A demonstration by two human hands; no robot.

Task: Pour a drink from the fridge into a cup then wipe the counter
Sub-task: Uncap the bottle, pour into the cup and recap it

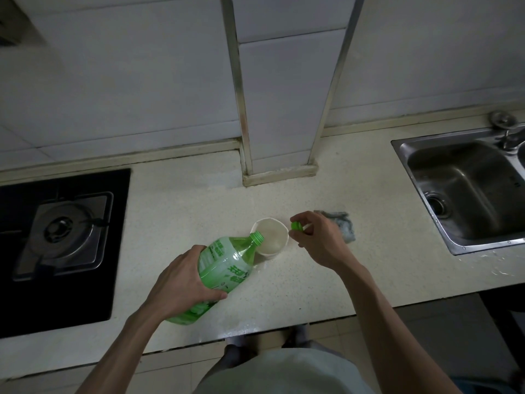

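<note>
Left grip (181, 282): curled round tilted bottle (224, 260), mouth at the cup (271, 237), centre frame.
Right grip (315, 240): pinching the cap (297, 226).
Done: bottle out, uncapped; pouring likely underway.
Remaining: wiping tabletop (199, 194) with cloth (341, 223).

Pale speckled stone surface (184, 211) lies bare btwn the black glass gas hob (65, 234) at L and the tiled column w/ metal edge strips (281, 109) at back centre: room to pass there. Column juts fwd from the wall and blocks the back of the mid section. Mid-front is crowded: green plastic bottle (224, 260), tilted in the left hand (181, 280), neck over the white paper cup (274, 237); right hand (318, 240) w/ small green cap (297, 226) just beside the cup's R rim; grey cloth (342, 223) partly hidden behind that hand. Bare strip btwn cloth and the steel sink (468, 180) at R. Front edge of surface is bare R of the bottle's base.
</note>
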